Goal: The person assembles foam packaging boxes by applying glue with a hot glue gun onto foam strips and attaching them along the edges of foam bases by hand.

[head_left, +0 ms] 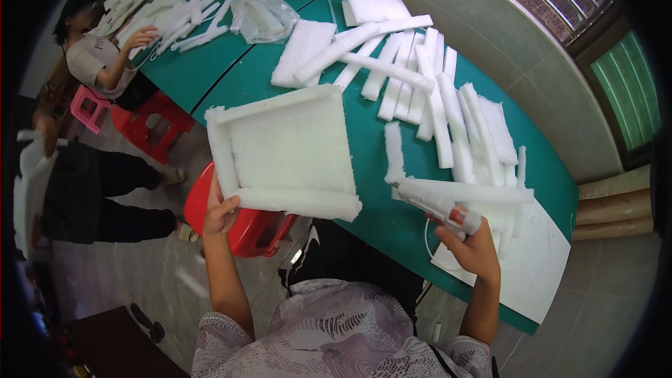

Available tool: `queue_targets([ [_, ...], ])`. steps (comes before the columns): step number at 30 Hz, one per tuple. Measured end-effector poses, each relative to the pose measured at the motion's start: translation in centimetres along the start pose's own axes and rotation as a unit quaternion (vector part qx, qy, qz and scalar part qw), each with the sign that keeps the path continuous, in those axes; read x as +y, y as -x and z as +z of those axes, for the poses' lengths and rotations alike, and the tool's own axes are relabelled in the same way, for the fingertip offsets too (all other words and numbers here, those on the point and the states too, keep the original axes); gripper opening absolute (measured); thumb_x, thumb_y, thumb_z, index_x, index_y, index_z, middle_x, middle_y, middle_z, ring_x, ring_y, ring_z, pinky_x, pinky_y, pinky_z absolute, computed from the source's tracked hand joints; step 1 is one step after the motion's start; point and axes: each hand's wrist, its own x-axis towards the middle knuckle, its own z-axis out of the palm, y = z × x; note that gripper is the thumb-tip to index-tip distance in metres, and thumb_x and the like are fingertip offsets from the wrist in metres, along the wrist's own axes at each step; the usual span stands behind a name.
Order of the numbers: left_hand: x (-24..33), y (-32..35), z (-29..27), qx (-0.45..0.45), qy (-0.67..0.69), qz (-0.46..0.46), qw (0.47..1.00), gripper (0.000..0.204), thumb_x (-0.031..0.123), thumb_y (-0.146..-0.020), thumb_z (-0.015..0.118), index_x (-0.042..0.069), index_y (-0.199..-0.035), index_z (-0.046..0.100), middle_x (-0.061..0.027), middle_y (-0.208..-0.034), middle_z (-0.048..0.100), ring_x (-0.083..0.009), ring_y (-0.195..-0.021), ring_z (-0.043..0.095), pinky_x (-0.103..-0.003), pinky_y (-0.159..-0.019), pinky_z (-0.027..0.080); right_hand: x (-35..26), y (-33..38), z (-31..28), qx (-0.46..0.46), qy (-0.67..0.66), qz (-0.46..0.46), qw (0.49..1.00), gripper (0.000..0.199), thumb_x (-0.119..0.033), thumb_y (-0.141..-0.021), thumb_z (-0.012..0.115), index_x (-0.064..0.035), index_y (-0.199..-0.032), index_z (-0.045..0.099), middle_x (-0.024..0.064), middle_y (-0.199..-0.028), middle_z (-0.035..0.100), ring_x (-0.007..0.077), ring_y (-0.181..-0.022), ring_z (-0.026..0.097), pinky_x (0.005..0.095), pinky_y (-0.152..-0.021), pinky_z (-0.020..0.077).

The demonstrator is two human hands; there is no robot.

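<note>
The green surface (392, 189) was the largest thing in view, made of two tops pushed together, with a dark seam running between them. It carried white foam from end to end, laid flat so each piece could be picked off easily.

Next in size was the foam tray (290, 150), a square slab with raised strips along three visible edges. It hung partly over the near edge of the surface, tipped toward the person, probably so its front strip faced the tool. A big flat foam sheet (532, 273) lay at the near right corner, overhanging the edge.

Two more foam slabs (304, 52) lay toward the far end. The foam strips (434, 98) sat in a loose heap on the right, overlapping; I counted something over a dozen, too tangled for an exact figure. A clear plastic bag (262, 14) held a few more.

One red stool (238, 220) stood below the tray, another red one and a pink one farther left beside a seated person reaching into a second heap of strips.

The left hand (220, 213) gripped the tray's near left corner, fingers curled on its edge to steady it. The right hand (472, 248) was clenched round a glue gun (437, 206), nozzle pointing left toward the tray, just short of it.
</note>
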Motion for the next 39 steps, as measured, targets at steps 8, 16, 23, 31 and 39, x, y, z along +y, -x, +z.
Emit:
queue_targets([
  [8,-0.3,-0.3,0.8,-0.001,-0.038,0.01,0.999,0.098,0.006,-0.068,0.071,0.004,-0.148,0.015,-0.0122,-0.143,0.034,-0.0275,-0.133,0.034,-0.038,-0.11,0.027,0.3,0.1,-1.3,0.018,-0.119,0.071,0.99,0.029,-0.009,-0.086,0.062,0.0012,-0.113,0.06,0.0039,-0.089,0.065,0.0066,-0.064,0.052,0.0216,-0.055,0.0427],
  [16,-0.5,0.0,0.9,0.029,-0.045,0.011,0.999,0.098,0.007,-0.067,0.072,0.004,-0.148,0.015,-0.0132,-0.144,0.033,-0.0277,-0.134,0.034,-0.038,-0.11,0.027,1.4,-0.5,-2.4,0.092,-0.149,0.065,0.982,0.025,-0.018,-0.09,0.056,0.0018,-0.105,0.058,0.0131,-0.096,0.067,0.0076,-0.048,0.047,0.0218,-0.041,0.0352],
  [23,-0.6,0.0,1.1,0.027,-0.057,0.003,0.998,0.098,0.009,-0.068,0.071,0.004,-0.148,0.014,-0.0138,-0.145,0.032,-0.0284,-0.135,0.032,-0.039,-0.11,0.026,0.4,0.4,-3.7,0.166,-0.144,0.032,0.975,0.025,-0.014,-0.091,0.057,0.002,-0.11,0.058,0.0107,-0.097,0.067,0.0064,-0.052,0.049,0.0196,-0.045,0.0394],
  [31,-0.7,-0.2,1.8,0.013,-0.065,-0.004,0.998,0.097,0.01,-0.068,0.072,0.002,-0.147,0.015,-0.0144,-0.143,0.034,-0.0288,-0.134,0.033,-0.039,-0.111,0.025,2.1,0.9,-3.5,0.282,-0.113,-0.075,0.95,0.032,-0.007,-0.088,0.06,0.0032,-0.117,0.054,0.011,-0.1,0.067,0.0056,-0.065,0.052,0.0188,-0.055,0.043],
  [39,-0.9,0.0,1.1,0.009,-0.075,0.02,0.997,0.093,0.012,-0.072,0.071,0.004,-0.146,0.017,-0.0155,-0.14,0.037,-0.0299,-0.13,0.038,-0.041,-0.108,0.029,3.1,1.0,-5.1,0.308,0.047,-0.015,0.95,0.036,-0.016,-0.091,0.058,0.0017,-0.121,0.05,0.0149,-0.099,0.066,0.0058,-0.055,0.049,0.0202,-0.047,0.0386],
])
